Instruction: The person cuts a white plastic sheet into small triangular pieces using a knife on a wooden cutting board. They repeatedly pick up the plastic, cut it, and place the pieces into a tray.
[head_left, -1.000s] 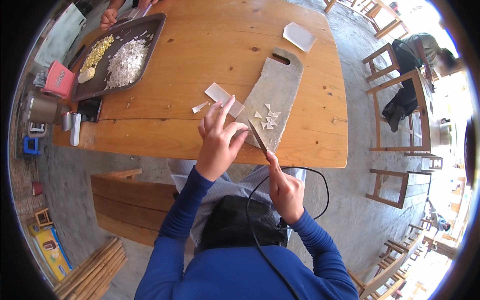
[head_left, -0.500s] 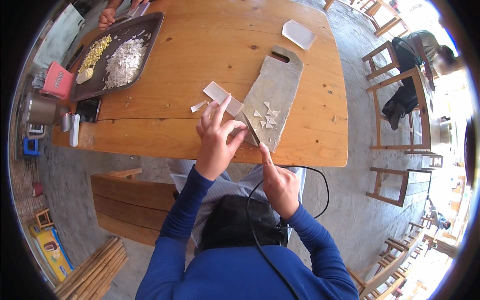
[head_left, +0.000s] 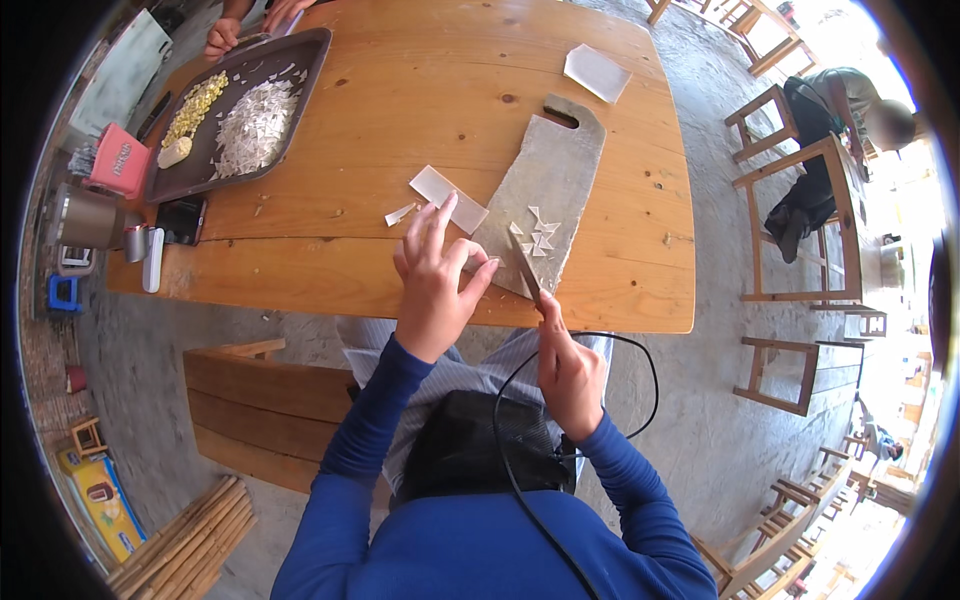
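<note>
My right hand (head_left: 571,378) is closed round a knife (head_left: 527,268), whose blade lies over the worn grey cutting board (head_left: 565,165). The blade's tip is beside several small white triangular pieces (head_left: 541,238) on that board. At the board's near left edge, my left hand (head_left: 436,280) has thumb and forefinger pinched together; what is between them is too small to make out. Its other fingers are raised, with the fingertips over a thin pale rectangular sheet (head_left: 430,184). A narrow pale offcut (head_left: 400,213) lies left of that sheet.
A dark tray (head_left: 318,70) at the far left holds white pieces (head_left: 258,125) and yellow pieces (head_left: 196,105). Another person's hands (head_left: 222,38) are behind it. A pale sheet (head_left: 597,73) lies at the far right. A phone (head_left: 181,220) and a pink container (head_left: 120,162) stand left.
The knife has moved right, away from my left fingertips and toward the triangles. My right forefinger has gone from stretched along the blade to curled at the handle. My left hand is nearly still.
</note>
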